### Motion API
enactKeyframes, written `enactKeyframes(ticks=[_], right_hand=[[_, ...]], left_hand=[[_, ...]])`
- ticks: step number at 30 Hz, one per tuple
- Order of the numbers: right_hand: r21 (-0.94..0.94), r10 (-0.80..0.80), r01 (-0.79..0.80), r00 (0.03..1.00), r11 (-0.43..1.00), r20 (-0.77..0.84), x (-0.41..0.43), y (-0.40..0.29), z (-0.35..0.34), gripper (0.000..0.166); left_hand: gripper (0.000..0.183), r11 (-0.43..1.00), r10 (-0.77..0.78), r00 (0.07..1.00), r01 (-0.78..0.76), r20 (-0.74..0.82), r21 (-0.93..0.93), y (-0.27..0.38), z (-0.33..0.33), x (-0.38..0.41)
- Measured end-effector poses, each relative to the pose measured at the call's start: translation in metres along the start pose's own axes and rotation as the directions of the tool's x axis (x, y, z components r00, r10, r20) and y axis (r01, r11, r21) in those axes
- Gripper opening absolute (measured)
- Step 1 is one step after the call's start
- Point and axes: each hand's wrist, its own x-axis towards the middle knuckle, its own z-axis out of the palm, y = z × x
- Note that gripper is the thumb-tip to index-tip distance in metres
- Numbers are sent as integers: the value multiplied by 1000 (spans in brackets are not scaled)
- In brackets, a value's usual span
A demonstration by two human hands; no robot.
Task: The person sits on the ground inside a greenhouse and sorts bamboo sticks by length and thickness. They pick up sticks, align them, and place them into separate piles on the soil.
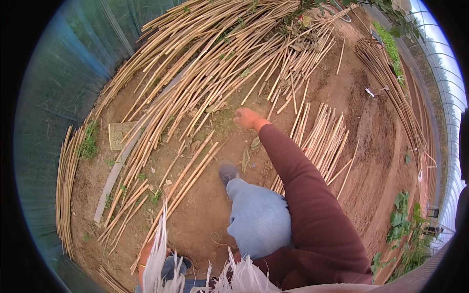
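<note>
My right hand (pixel 247 118) reaches forward over bare soil, its fingers bent downward. No cane shows in it, and its fingertips are hidden. Close beyond it are the butt ends of a large, loose spread of bamboo canes (pixel 205 73). At the lower left, my left hand (pixel 147 251) is partly covered by hanging white fringe (pixel 160 241). A few long bamboo canes (pixel 185 188) pass through its grasp and slant up toward the middle. Beneath my right forearm lies a neater bundle of bamboo canes (pixel 322 139), cut ends facing forward.
My shoe (pixel 228 172) stands between the cane groups. A flat grey strip (pixel 117 175) and a square slab (pixel 121 135) lie left. Green mesh netting (pixel 66 73) borders that side. Another cane pile (pixel 394 99) lies right, with leafy plants (pixel 399 216) at the lower right.
</note>
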Motion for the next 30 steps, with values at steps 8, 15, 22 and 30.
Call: enactKeyframes(ticks=[8, 15, 22, 30], right_hand=[[-107, 131, -128, 991, 986, 25, 74, -28, 65, 70], [-124, 269, -258, 960, 958, 82, 123, -15, 32, 69], [-32, 335, -340, 936, 940, -104, 135, -15, 48, 47], [-16, 362, -372, 913, 928, -189, 151, 4, 55, 42]], left_hand=[[46, 998, -5, 997, 0, -71, -70, -40, 0, 48], [45, 997, -33, 999, 30, -42, -75, -45, -12, 87], [45, 995, -55, 997, 50, -52, -89, -51, -19, 97], [44, 987, -114, 988, 101, -107, -126, -68, -17, 59]])
